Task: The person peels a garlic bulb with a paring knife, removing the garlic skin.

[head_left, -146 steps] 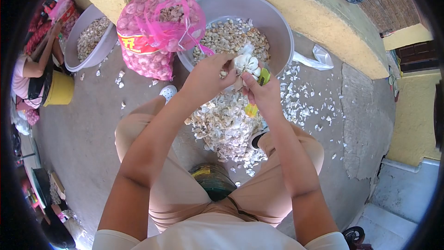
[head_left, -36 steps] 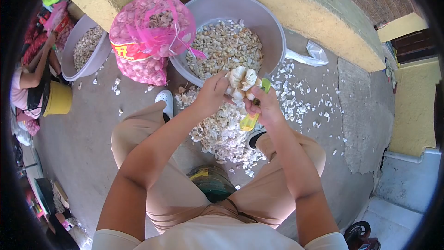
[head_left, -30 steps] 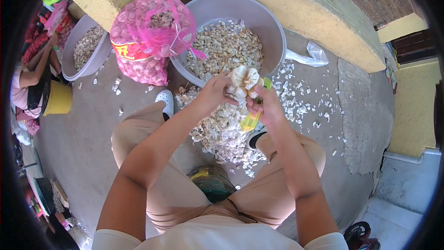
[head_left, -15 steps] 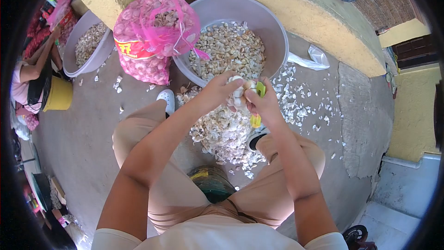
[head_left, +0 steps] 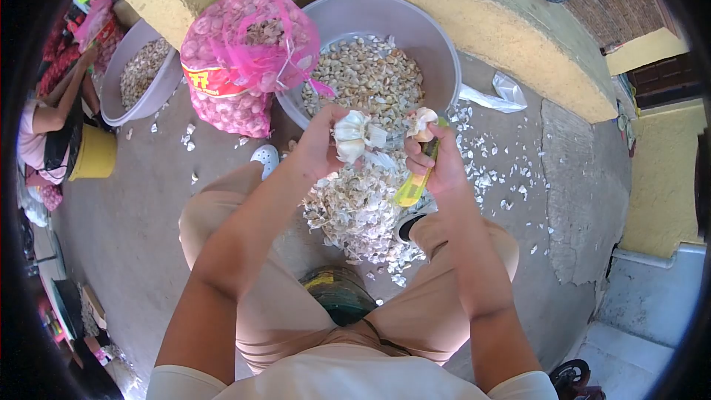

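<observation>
My left hand (head_left: 318, 147) is closed round a white garlic bulb (head_left: 351, 138), which has loose papery skin on its right side. A short gap to the right, my right hand (head_left: 447, 166) grips a yellow-green cutter knife (head_left: 412, 190) in its fingers. Thumb and fingers of that hand also pinch a piece of garlic (head_left: 421, 123). The knife's blade cannot be made out. Under both hands lies a heap of garlic skins (head_left: 355, 215) on the floor. Just beyond them stands a large tub (head_left: 441, 37) with many separated garlic cloves (head_left: 363, 78).
A pink mesh sack (head_left: 229, 104) of garlic bulbs leans by the tub's left side. Further left are another tub (head_left: 167, 78) of cloves, a yellow bucket (head_left: 94, 150) and a seated person (head_left: 48, 118). A low wall (head_left: 518, 52) runs behind; a plastic bag (head_left: 507, 94) lies beside it.
My hands have moved apart. The garlic they held together is now split: the bulb is in my left hand, a smaller piece in my right. The knife has tilted into fuller view.
</observation>
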Tool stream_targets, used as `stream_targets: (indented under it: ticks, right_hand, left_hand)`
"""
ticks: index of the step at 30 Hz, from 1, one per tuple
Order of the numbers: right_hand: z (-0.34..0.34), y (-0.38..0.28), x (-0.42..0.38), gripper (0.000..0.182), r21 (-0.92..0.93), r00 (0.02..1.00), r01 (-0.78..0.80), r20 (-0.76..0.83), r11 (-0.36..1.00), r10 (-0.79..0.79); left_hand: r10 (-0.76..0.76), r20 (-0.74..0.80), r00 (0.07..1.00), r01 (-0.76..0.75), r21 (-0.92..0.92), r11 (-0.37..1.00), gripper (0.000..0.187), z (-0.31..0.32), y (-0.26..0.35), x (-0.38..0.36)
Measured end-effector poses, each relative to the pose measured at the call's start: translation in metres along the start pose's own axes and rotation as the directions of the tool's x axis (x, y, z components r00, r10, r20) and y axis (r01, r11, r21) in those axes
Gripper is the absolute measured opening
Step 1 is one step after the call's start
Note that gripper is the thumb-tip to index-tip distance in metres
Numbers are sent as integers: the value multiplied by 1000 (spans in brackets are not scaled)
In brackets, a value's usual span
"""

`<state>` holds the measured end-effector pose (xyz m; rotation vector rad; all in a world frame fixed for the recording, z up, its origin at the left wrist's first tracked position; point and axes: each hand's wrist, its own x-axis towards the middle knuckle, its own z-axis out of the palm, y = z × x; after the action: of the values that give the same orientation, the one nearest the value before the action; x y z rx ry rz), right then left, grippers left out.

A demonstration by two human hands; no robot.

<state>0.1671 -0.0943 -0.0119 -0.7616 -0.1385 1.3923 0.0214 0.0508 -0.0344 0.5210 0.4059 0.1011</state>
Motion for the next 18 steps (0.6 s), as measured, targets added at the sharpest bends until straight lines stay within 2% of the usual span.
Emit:
stream_targets:
  ticks: [2, 4, 6, 8, 10, 12, 15, 18]
  right_hand:
    - [-1, -5, 1, 30, -200, 996, -17, -86, 980, 0]
    - [0, -6, 3, 26, -391, 978, -105, -206, 914, 24]
    - [6, 2, 5, 25, -597, 970, -28, -209, 802, -122]
    - [8, 11, 6, 26, -792, 954, 37, -155, 610, -258]
    - [5, 20, 6, 30, -936, 932, 90, -41, 340, -361]
    - [11, 23, 3, 34, -962, 924, 87, -20, 260, -382]
    - [18, 22, 2, 37, -977, 921, 68, -16, 201, -390]
    - [19, 23, 2, 37, -984, 915, 87, 17, 155, -403]
  left_hand:
    - [99, -179, 979, -45, 284, 958, 26, 4, 3, 1]
    - [90, -145, 985, 15, 598, 801, 28, 4, 5, 2]
    - [70, -118, 990, 61, 836, 545, 33, 4, 5, 2]
    - [138, -107, 985, 34, 892, 450, 45, 3, -2, 3]
    - [212, -85, 974, 10, 942, 335, 52, 5, -10, 1]
    - [294, -48, 955, -12, 980, 196, 54, 10, -13, -3]
    - [223, -63, 973, 14, 976, 216, 49, 18, -8, -7]
    - [307, -52, 950, -1, 986, 168, 46, 20, -6, -11]
